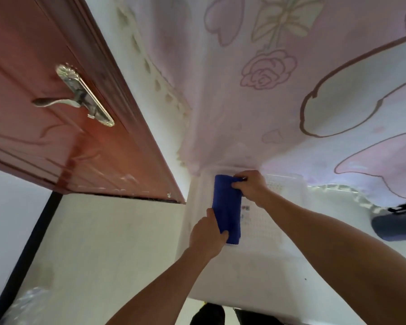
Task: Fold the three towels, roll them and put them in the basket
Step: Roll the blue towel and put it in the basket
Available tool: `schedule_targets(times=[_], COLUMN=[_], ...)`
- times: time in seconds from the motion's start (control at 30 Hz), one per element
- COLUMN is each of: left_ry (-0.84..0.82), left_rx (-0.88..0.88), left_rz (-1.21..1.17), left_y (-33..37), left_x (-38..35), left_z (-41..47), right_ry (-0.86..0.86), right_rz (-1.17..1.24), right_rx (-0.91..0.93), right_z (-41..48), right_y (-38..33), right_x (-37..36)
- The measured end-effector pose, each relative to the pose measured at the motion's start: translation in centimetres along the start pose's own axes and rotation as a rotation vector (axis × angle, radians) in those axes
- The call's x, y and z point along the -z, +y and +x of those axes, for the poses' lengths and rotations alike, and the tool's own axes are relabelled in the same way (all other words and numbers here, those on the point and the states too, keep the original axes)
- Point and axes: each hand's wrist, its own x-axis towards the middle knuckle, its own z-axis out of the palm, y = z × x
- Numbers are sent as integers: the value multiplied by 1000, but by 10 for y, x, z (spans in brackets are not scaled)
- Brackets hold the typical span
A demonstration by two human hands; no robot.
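Head view: blue towel (226,207) lies lengthwise at centre frame on the white table (244,277).
Left hand (205,238): curled round the towel's near end, thumb on top.
Right hand (250,186): pinches the far end.
Risk: if either grip slackens, the layers could spring open or skew, since nothing else holds them.

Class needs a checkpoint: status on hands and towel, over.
Left hand grips blue towel, near end. Right hand grips far end. Towel folded narrow. Nothing seen blocking it.
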Motion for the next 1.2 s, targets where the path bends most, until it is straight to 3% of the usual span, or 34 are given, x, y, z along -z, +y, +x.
schedule_targets(times=[0.2,0.37,0.5,0.6,0.67,0.8,0.93,1.03,1.1,1.2], left_ry=[63,-81,-97,-30,-7,-51,-68,-68,-44,-27], left_rx=[-171,-286,-289,-265,-240,-254,-269,-300,-328,-357], left_rz=[289,479,481,429,379,279,275,361,410,475], left_y=[-5,-7,-11,-13,-15,-20,-27,-38,-41,-39], left_x=[-6,-14,-14,-15,-15,-12,-6,-5,-7,-11], left_z=[-9,-13,-11,-10,-8,-3,1,-2,-6,-12], right_ry=[10,99,89,121,36,-358,-395,-510,-454,-60], right_rz=[-263,-366,-504,-447,-392,-143,-67,-251,-367,-398], right_rx=[26,23,86,43,-111,-426,-467,-418,-318,-70], right_z=[20,22,19,8,-2,-34,-43,-43,-38,-25], right_y=[11,23,23,26,37,51,51,48,41,26], right_x=[-33,-47,-39,-18,-11,-29,-51,-48,-38,-21])
